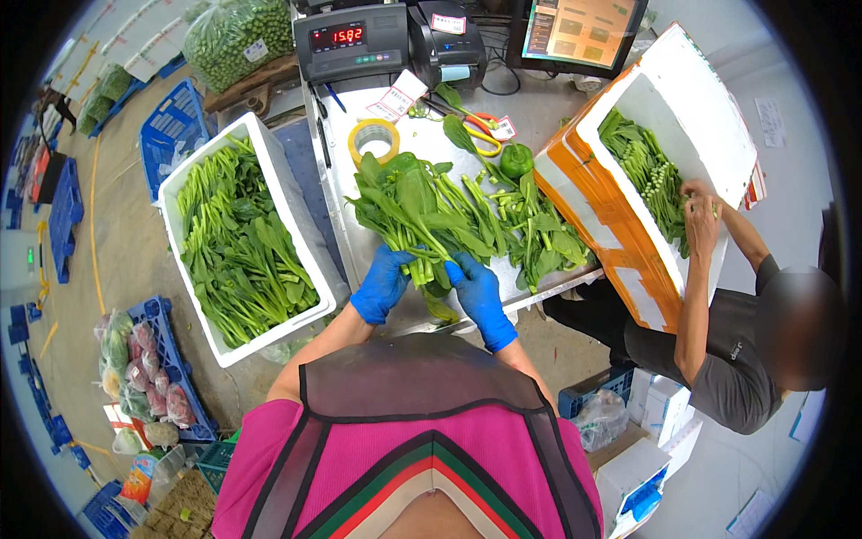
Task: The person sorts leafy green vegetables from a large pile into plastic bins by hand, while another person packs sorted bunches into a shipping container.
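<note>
Both my hands wear blue gloves and are over the near edge of a metal table [431, 138]. My left hand [382, 286] grips a bunch of leafy greens [404, 209] near its cut stem ends. The thumb and fingers of my right hand [481, 296] are closed on a single stalk [434, 242] at the bunch's right side. More loose leafy stalks [539, 236] lie to the right, with a green bell pepper [516, 160] behind them. At left, a white foam box [262, 340] is filled with similar greens [236, 242].
Behind the greens lie a tape roll [355, 144], scissors [490, 139] and printed labels [397, 98]. A scale display [353, 44], label printer [448, 50] and monitor [582, 30] stand at the back. At right, another person [714, 337] reaches into an orange-taped foam box [592, 215].
</note>
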Action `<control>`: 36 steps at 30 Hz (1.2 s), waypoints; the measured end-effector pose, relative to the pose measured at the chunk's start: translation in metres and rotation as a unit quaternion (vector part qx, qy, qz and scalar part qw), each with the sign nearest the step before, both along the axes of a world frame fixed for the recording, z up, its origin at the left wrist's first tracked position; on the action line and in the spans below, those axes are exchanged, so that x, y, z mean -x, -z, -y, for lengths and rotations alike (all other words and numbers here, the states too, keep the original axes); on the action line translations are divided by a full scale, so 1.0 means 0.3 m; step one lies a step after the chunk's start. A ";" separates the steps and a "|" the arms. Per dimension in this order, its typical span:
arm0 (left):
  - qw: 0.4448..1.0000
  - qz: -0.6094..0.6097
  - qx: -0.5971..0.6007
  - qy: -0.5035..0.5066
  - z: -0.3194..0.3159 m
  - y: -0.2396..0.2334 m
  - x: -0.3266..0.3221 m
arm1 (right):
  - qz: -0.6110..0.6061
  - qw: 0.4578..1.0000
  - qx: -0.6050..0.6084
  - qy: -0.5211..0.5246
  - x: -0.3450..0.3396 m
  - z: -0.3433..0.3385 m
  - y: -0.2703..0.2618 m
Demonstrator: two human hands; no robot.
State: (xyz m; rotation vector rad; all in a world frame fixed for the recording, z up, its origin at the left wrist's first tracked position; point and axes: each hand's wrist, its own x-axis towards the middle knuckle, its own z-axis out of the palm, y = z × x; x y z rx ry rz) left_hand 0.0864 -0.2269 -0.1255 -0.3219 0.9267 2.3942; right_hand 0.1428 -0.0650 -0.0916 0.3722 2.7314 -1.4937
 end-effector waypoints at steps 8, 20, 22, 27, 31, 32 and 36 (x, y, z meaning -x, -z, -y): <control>0.992 0.122 -0.024 0.034 -0.001 -0.050 -0.004 | -0.109 0.973 -0.004 -0.201 -0.010 -0.015 -0.016; 0.997 0.041 0.053 -0.041 0.026 -0.025 0.045 | 0.014 0.845 -0.534 0.017 0.059 -0.419 0.103; 0.991 0.106 -0.044 -0.068 0.062 0.018 0.034 | -0.027 0.936 -0.346 0.062 0.100 -0.390 0.129; 0.984 0.164 -0.042 -0.049 0.147 0.085 -0.021 | -0.034 0.968 -0.249 0.029 0.351 -0.327 0.275; 0.983 0.173 -0.023 -0.059 0.181 0.082 -0.075 | 0.126 0.947 -0.286 -0.068 0.459 -0.310 0.192; 0.980 0.186 -0.013 -0.068 0.193 0.073 -0.081 | 0.139 0.950 -0.269 -0.075 0.464 -0.325 0.182; 0.982 0.176 -0.040 -0.052 0.219 0.148 -0.088 | 0.152 0.976 0.145 0.063 0.438 -0.353 0.115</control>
